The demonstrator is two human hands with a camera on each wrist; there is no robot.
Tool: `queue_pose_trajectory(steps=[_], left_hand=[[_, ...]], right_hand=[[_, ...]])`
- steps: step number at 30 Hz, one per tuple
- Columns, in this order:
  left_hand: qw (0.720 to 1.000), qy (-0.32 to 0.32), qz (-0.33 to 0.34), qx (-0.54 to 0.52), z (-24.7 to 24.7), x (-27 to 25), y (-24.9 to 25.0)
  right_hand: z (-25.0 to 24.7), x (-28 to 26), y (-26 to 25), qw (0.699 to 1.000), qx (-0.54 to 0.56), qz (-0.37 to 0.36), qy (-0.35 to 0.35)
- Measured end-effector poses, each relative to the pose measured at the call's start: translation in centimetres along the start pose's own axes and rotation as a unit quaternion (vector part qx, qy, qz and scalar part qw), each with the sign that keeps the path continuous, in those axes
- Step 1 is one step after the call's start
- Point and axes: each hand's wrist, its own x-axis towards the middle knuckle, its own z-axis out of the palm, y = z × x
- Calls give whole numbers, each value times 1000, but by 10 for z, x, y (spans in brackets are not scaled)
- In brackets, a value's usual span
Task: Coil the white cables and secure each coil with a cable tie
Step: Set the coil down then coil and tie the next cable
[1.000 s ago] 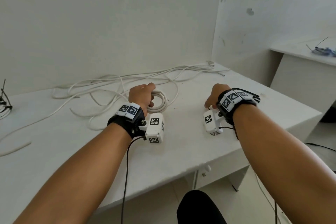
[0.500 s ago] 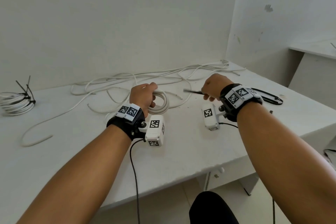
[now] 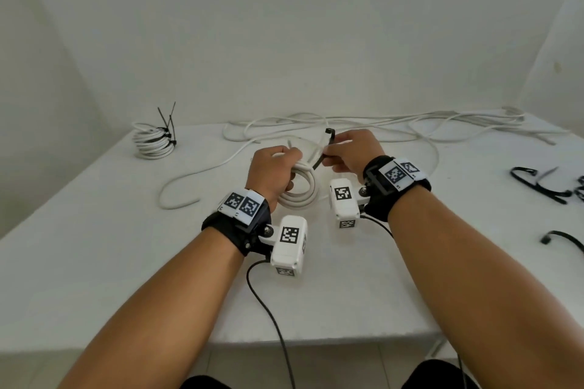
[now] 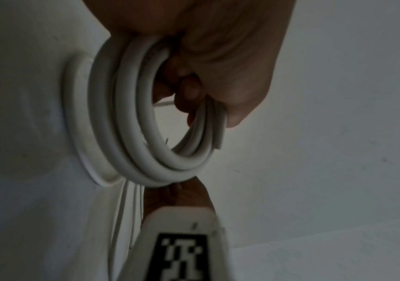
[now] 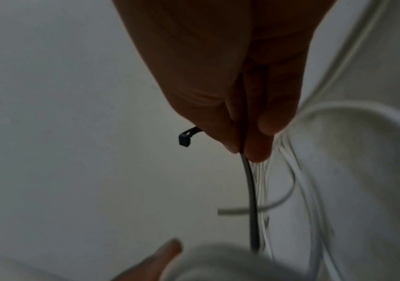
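Coil in my left hand, cable tie in my right.

My left hand (image 3: 272, 173) grips the white cable coil (image 3: 300, 189) just above the surface (image 3: 110, 246); my right hand (image 3: 350, 150) pinches a black cable tie (image 3: 322, 155) beside it. A tied coil (image 3: 154, 143) sits far left; loose white cables (image 3: 395, 123) lie behind.
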Motion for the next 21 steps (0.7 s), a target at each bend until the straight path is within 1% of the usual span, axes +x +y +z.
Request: queue_pose_trajectory(steps=[4,7,9,11,13,15,21], left_hand=[[1000,2,8,17,-6,3,-9],[999,-4,14,34,-8,4,-10],[999,-5,13,47,-8,4,-11],[998,-4,10,56,-9,4,-11],[999,-7,3,50,-9,2,-11],[999,-16,1,52,-9,1,-11],[996,-54,4,65,-11,-1,-11]], right_hand=[[27,-8,0,995,28,22,-91],[26,-17,-2,984,-66,-4,-163],[24,-19,-1,980,-66,5,-185],[25,-19,0,978,-29,28,-204],[26,-20,1,975,-16,37,-216],[25,-22,0,976,-17,29,-214],[22,-25,1,978,37,43,-200]])
